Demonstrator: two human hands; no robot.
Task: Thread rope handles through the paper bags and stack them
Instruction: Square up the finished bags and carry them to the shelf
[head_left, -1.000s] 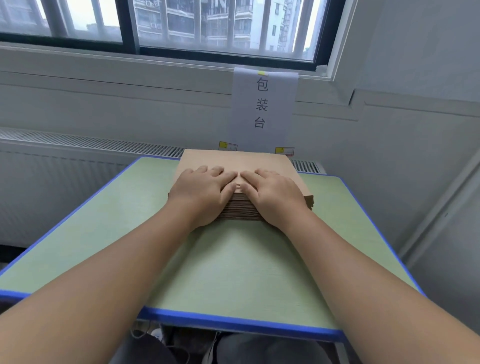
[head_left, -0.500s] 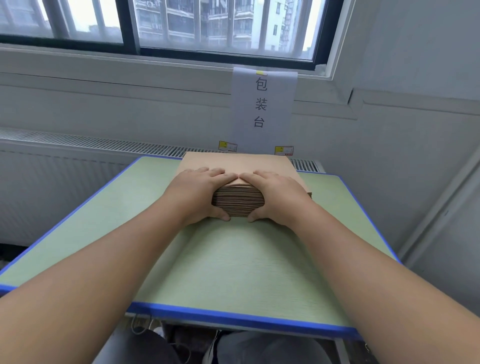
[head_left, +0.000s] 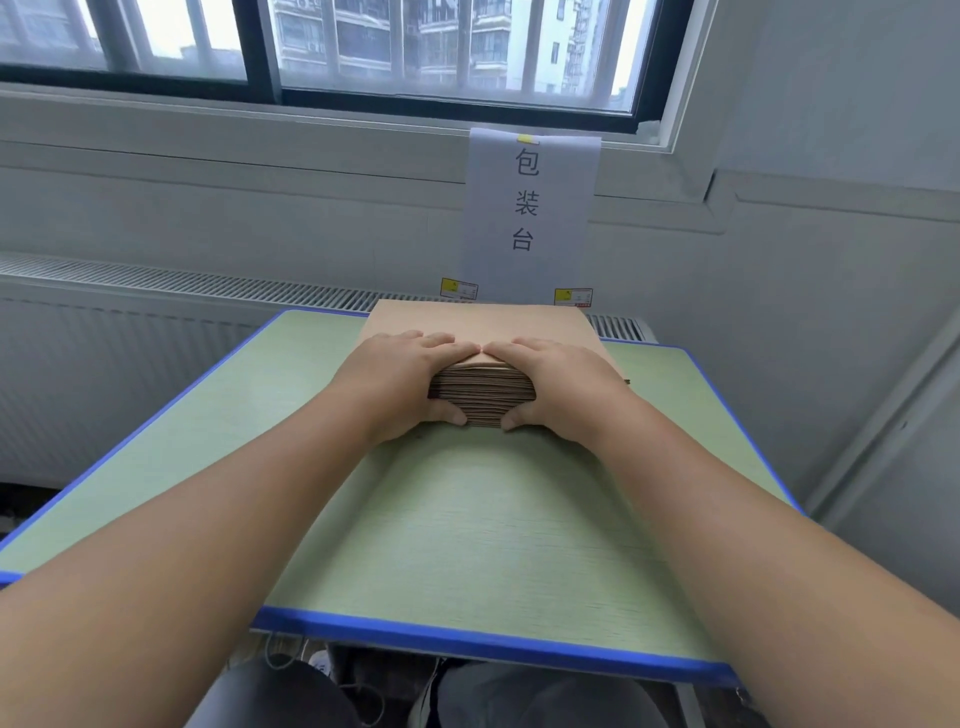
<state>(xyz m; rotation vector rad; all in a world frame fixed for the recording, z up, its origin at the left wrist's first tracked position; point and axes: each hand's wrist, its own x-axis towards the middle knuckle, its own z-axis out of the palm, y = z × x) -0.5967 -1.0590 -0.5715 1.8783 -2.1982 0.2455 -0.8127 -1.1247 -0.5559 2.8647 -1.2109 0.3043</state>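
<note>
A thick stack of flat brown paper bags (head_left: 480, 322) lies at the far middle of the green table (head_left: 467, 519). My left hand (head_left: 400, 379) grips the stack's near left corner, fingers on top and thumb under the edge. On the near right corner my right hand (head_left: 563, 382) holds it the same way. The near edge of the stack (head_left: 483, 397) is raised a little off the table between my thumbs. No rope handles are in view.
A white paper sign (head_left: 530, 208) with black characters hangs on the wall behind the stack. A radiator grille (head_left: 182, 286) runs under the window. The table has a blue rim (head_left: 493, 644), and a wall stands close on the right.
My hands went from lying flat on top of the stack to gripping its near edge with thumbs underneath. The near edge has lifted slightly.
</note>
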